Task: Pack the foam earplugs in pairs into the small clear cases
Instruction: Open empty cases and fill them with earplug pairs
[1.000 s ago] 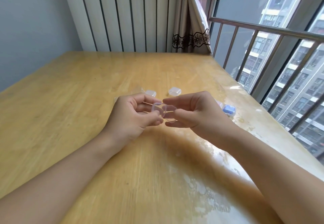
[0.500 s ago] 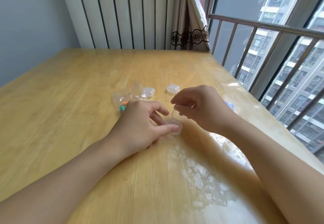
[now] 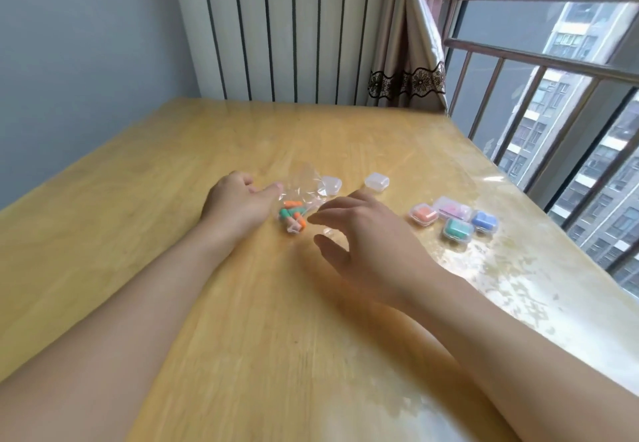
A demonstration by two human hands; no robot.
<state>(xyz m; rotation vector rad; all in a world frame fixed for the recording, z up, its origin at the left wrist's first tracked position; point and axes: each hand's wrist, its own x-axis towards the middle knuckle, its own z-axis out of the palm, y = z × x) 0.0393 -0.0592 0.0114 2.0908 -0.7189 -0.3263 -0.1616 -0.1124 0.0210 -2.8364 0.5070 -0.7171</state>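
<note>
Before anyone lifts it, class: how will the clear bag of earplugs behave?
The clear bag looks crinkled and thin, so probably floppy and light. The loose earplugs inside would likely slide to its lowest corner. Its glossy film may be slippery.

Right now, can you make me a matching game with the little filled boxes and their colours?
Things:
1. case nearest the right hand
2. case nearest the window
3. front case of the group
4. farthest case of the group

Colours:
A. green
B. pink
C. orange
D. blue

Pairs: 1-C, 2-D, 3-A, 4-B
</note>
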